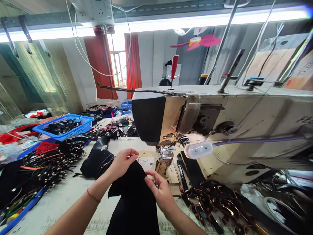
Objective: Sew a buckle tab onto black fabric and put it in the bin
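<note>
A piece of black fabric (134, 199) lies on the table in front of the sewing machine (220, 127). My left hand (123, 161) pinches the fabric's upper left edge, fingers curled closed on it. My right hand (160, 189) grips the fabric's right edge, thumb and fingers pressed together, just short of the presser foot (164, 156). A thin bracelet circles my left wrist. Whether a small item sits between my right fingers I cannot make out.
A blue basket (65, 125) of black pieces and a heap of black straps (46, 166) fill the left side. A folded black piece (97, 158) lies beside my left hand. A white lamp (198, 149) juts from the machine. Brown beaded trims (215, 199) pile at right.
</note>
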`<state>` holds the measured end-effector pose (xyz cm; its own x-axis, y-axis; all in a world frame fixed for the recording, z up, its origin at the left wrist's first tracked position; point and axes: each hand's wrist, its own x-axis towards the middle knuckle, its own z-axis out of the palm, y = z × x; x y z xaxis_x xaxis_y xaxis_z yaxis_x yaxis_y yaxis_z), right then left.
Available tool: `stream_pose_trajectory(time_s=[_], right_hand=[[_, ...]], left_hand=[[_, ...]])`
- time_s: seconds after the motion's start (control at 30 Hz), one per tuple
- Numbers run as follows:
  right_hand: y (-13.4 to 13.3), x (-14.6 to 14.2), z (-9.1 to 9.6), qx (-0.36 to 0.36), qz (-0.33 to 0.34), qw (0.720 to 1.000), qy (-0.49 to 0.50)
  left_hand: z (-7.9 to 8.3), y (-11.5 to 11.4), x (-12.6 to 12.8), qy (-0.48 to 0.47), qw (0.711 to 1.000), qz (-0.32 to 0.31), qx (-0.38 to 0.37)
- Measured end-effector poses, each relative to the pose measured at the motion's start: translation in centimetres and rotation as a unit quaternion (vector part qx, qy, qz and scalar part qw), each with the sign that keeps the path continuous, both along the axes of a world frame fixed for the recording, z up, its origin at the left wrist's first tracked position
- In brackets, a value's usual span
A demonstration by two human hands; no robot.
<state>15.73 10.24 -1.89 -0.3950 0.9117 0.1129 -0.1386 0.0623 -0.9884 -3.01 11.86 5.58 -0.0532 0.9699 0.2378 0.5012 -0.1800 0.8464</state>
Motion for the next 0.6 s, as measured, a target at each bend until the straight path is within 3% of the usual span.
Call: stream_pose_trajectory(time_s=[0.13, 0.3, 0.43, 0.6], right_hand=[[0.5, 1.1, 0.4, 0.028, -0.039, 0.999, -0.002], [0.4, 2.4, 0.7, 0.043, -0.075, 0.996, -0.003], [0.3, 3.5, 0.5, 0.020, -0.068, 0.997, 0.008], [0.5, 4.9, -0.2, -0.014, -0.050, 0.997, 0.054]], left_hand=[[0.2, 0.6, 1.2, -0.041, 0.998, -0.046, -0.033], [0.3, 0.2, 2.2, -0.084, 0.973, -0.156, -0.147], [-0.7, -0.2, 3.3, -0.114, 0.965, -0.151, -0.180], [-1.2, -0.4, 4.5, -0.121, 0.968, -0.140, -0.168]])
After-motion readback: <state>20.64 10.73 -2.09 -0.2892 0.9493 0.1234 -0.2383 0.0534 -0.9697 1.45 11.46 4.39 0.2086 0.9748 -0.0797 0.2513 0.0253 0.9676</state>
